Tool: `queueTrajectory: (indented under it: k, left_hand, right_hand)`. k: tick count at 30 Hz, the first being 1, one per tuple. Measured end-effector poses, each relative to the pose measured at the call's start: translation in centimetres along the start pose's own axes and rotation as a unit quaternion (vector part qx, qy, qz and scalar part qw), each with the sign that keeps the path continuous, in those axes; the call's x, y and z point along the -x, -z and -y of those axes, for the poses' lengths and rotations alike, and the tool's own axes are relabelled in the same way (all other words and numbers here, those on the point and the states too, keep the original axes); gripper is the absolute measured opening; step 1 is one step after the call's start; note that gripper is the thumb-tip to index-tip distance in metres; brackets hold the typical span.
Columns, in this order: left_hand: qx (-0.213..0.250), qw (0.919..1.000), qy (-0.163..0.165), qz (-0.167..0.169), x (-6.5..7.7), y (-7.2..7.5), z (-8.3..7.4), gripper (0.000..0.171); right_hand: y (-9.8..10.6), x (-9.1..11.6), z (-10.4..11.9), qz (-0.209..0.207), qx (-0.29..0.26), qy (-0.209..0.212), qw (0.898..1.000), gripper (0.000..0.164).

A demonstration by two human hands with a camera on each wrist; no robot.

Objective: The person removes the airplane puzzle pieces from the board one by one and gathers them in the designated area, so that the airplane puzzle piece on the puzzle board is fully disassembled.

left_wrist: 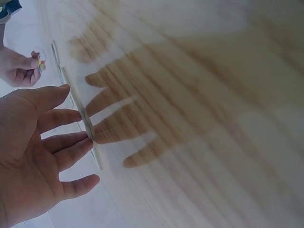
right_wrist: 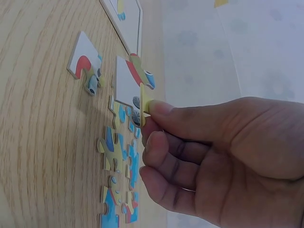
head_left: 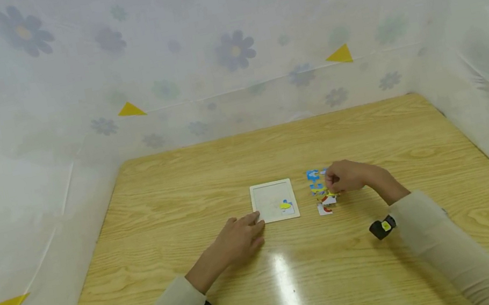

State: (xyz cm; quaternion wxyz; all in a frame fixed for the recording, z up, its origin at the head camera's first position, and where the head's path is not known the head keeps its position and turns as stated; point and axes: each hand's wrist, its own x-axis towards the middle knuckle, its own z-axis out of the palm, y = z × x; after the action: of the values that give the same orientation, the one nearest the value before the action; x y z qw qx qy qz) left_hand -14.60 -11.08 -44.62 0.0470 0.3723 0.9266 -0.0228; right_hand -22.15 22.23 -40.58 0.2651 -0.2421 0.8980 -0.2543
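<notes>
A pale square puzzle tray [head_left: 272, 184] lies mid-table in the head view, with one yellow-and-white puzzle piece [head_left: 286, 206] in its lower right corner. My left hand [head_left: 240, 239] rests its extended fingertips on the tray's near left edge; the left wrist view shows those fingers [left_wrist: 71, 145] against the rim. Right of the tray, my right hand [head_left: 346, 176] pinches a puzzle piece [right_wrist: 144, 95] between thumb and forefinger, its yellow edge showing. Below that hand lie several loose pieces [head_left: 313, 175], and a white-and-red piece [right_wrist: 85, 57] sits apart from them in the right wrist view.
The wood-grain table [head_left: 172, 187] extends on all sides of the tray. White flower-printed sheeting [head_left: 189, 64] stands behind and beside it, with yellow triangles [head_left: 132, 109] on it. Each sleeved wrist wears a black strap [head_left: 382, 227].
</notes>
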Motion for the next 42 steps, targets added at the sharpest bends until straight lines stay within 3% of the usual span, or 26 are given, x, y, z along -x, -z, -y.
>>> queueTrajectory:
  k: [28,42]
  left_hand:
    - [-0.001,1.0000,0.000,-0.004,0.1,0.1,0.0,0.041]
    - [0.004,1.0000,0.001,-0.003,0.1,0.0,0.1,0.042]
  right_hand:
    - [0.2,1.2,-1.8,0.062,-0.021,0.007,0.998,0.019]
    - [-0.1,1.4,-2.2,0.053,-0.010,-0.015,0.998,0.015]
